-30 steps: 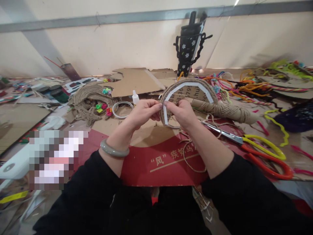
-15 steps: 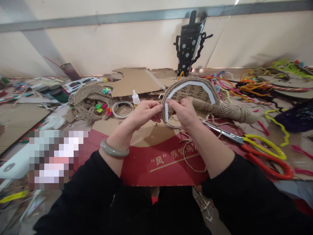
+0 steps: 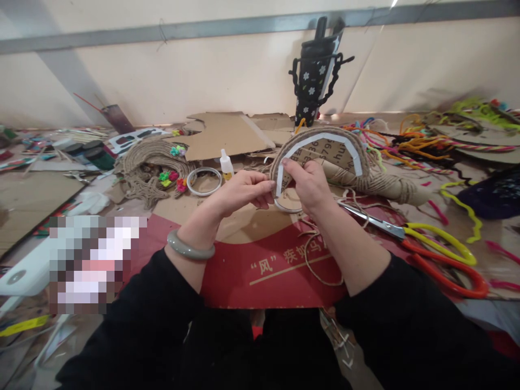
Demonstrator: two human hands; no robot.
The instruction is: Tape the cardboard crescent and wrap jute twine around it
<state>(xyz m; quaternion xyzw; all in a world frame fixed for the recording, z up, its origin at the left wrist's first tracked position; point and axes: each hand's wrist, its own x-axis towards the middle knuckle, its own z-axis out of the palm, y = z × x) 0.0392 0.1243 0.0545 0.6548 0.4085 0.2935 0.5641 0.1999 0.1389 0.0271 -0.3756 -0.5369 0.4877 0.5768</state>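
A curved cardboard piece (image 3: 341,153) is held up in front of me, with twine (image 3: 320,131) laid along its outer edge and a strip of white tape inside that edge. My right hand (image 3: 311,187) is closed on the cardboard piece, thumb pressed on the tape near its left end. At the left rim, my left hand (image 3: 247,192) pinches the twine between thumb and fingers; the fingertips partly hide it. A loose strand of twine (image 3: 311,265) curls below my right wrist. Behind the piece lies a twine-wrapped cardboard tube (image 3: 390,187).
Scissors (image 3: 390,227) with yellow and red handles lie right of my right forearm. A glue bottle (image 3: 226,165) and tape rings (image 3: 204,181) stand beyond my left hand. A twine starfish (image 3: 148,189) lies farther left. A black tumbler (image 3: 312,76) stands by the wall. Red cardboard (image 3: 268,287) lies under my hands.
The curved piece has shifted slightly right and tilted a little. My left hand has moved slightly right and down along with its rim. Both hands keep their grip.
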